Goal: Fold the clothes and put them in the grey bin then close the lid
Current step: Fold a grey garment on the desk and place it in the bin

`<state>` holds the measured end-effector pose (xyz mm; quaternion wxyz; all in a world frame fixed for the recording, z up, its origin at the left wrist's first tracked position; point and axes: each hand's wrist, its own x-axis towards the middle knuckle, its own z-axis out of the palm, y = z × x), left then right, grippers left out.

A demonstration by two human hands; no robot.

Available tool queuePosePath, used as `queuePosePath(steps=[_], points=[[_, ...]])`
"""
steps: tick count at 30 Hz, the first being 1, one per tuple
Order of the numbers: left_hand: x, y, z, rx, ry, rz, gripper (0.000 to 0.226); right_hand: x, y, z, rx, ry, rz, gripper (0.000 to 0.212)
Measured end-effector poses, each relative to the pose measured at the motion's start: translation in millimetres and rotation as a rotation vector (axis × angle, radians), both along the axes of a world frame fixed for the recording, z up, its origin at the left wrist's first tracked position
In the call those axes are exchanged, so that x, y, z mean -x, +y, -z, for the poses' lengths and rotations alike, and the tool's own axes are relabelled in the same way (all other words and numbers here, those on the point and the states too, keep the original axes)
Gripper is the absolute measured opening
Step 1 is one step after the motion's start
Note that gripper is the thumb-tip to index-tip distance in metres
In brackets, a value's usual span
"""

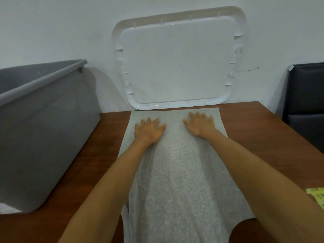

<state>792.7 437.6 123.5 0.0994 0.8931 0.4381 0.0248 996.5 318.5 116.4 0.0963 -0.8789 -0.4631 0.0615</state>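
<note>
A grey garment (177,172) lies spread lengthwise on the brown table (263,137), its far edge near the wall. My left hand (149,130) rests flat on its far left part, fingers straight and spread. My right hand (199,125) lies flat on its far right part in the same way. The grey bin (43,120) stands open at the left side of the table. Its white lid (177,62) leans upright against the wall behind the garment.
A black chair (305,102) stands at the right beyond the table edge. Something yellow-green with print (317,197) shows at the right frame edge. A bit of white (8,207) sits by the bin's near corner.
</note>
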Motion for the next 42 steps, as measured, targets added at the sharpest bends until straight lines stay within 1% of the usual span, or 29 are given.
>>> queuePosePath(steps=[4, 9, 13, 15, 19, 22, 25, 29, 32, 38, 42], points=[[19.1, -25.8, -12.8, 0.028, 0.024, -0.012, 0.072, 31.4, -20.1, -12.5, 0.023, -0.011, -0.032, 0.072], [64.0, -71.4, -16.8, 0.105, 0.095, -0.051, 0.069, 87.0, -61.9, -25.1, 0.121, 0.007, -0.056, 0.073], [110.9, -114.3, -10.1, 0.068, 0.049, -0.075, 0.067, 125.8, -106.6, -24.6, 0.183, 0.038, -0.039, 0.075], [130.1, -139.0, -6.2, 0.038, 0.031, -0.074, 0.065, 143.4, -128.7, -20.9, 0.167, 0.057, 0.0, 0.076], [158.1, -178.8, 1.4, 0.002, 0.006, -0.079, 0.068, 176.5, -166.8, -8.6, 0.047, 0.035, 0.121, 0.076], [178.3, -190.0, 1.9, 0.029, 0.031, -0.107, 0.075, 177.3, -196.5, 1.0, 0.038, 0.024, 0.099, 0.077], [198.2, -189.5, -1.4, 0.062, 0.042, -0.143, 0.081, 158.0, -225.1, 1.2, 0.053, 0.016, 0.097, 0.078], [210.3, -190.7, -3.8, 0.073, 0.105, -0.106, 0.078, 143.4, -243.7, 0.4, 0.083, -0.009, 0.009, 0.075], [212.5, -197.4, -5.0, 0.048, 0.106, -0.078, 0.077, 147.8, -246.3, -1.9, 0.09, -0.018, -0.031, 0.075], [219.3, -224.4, -4.9, 0.031, 0.062, -0.027, 0.077, 171.3, -255.8, -5.2, 0.017, -0.036, -0.004, 0.071], [231.2, -246.5, -1.4, 0.011, 0.033, -0.036, 0.071, 189.7, -270.7, -8.1, -0.022, -0.066, 0.017, 0.064]])
